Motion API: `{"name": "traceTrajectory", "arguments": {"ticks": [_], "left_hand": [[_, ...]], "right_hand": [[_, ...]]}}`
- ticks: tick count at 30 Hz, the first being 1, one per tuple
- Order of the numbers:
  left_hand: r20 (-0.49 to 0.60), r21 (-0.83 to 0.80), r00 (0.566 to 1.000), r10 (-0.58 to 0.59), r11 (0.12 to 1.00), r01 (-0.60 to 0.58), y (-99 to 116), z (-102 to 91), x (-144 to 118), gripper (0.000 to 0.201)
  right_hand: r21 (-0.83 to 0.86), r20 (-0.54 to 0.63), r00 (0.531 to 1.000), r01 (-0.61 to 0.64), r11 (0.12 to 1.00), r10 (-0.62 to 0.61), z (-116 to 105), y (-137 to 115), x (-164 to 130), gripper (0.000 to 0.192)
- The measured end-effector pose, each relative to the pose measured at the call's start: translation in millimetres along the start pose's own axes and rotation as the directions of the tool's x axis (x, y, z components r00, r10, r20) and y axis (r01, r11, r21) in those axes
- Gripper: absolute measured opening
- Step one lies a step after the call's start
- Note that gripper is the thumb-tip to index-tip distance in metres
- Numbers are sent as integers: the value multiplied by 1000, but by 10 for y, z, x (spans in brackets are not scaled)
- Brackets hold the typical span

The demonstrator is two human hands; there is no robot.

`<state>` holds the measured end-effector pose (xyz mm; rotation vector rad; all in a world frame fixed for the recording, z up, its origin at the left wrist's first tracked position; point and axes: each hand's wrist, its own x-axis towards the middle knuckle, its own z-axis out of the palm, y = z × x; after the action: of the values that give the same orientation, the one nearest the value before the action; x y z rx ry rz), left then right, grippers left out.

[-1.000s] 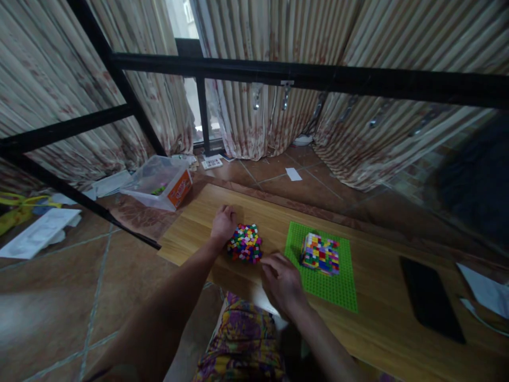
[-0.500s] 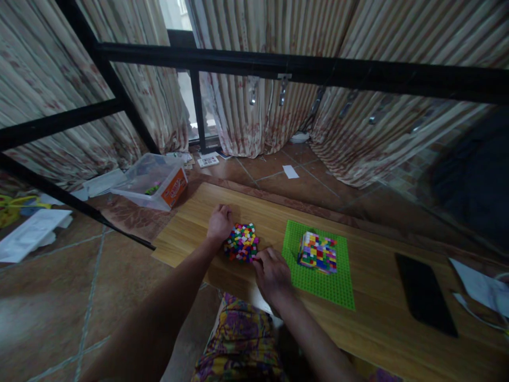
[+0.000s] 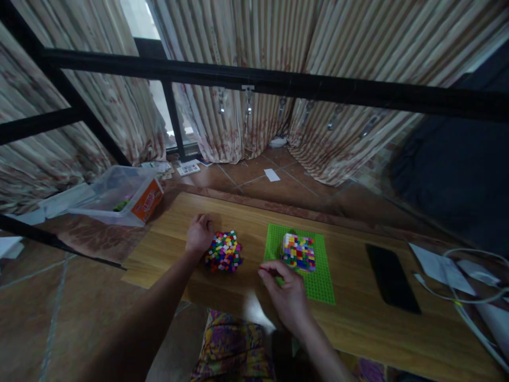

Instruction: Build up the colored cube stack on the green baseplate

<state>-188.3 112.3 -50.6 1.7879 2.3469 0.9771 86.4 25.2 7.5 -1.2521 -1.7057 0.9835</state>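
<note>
My left hand [image 3: 200, 234] rests curled beside the loose heap of small multicoloured plastic bricks [image 3: 223, 251], centre frame. My right hand [image 3: 284, 289] pinches one small red brick [image 3: 262, 269]; next needs careful placing.

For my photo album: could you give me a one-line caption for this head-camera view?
Left hand beside a loose pile of coloured bricks; right hand pinches a small piece near the brick block on its green baseplate.

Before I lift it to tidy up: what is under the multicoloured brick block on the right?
The multicoloured brick block stands on a green studded baseplate, which lies flat on the wooden table. Whether anything lies between block and plate is hidden.
</note>
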Motion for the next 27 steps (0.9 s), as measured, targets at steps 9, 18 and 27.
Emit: {"name": "traceTrajectory", "arguments": {"ticks": [9, 18, 27], "left_hand": [[8, 29, 1000, 27, 999, -27, -16, 6, 35, 20], [18, 20, 1000, 21, 1000, -22, -10, -10, 42, 19], [19, 26, 1000, 3, 1000, -4, 4, -11, 38, 20]], "right_hand": [[-108, -416, 909, -97, 989, 44, -910, 491, 306, 29], [-298, -363, 932, -132, 946, 16, -963, 718, 494, 33], [-254, -387, 918, -197, 947, 87, -927, 706, 542, 33]]}}
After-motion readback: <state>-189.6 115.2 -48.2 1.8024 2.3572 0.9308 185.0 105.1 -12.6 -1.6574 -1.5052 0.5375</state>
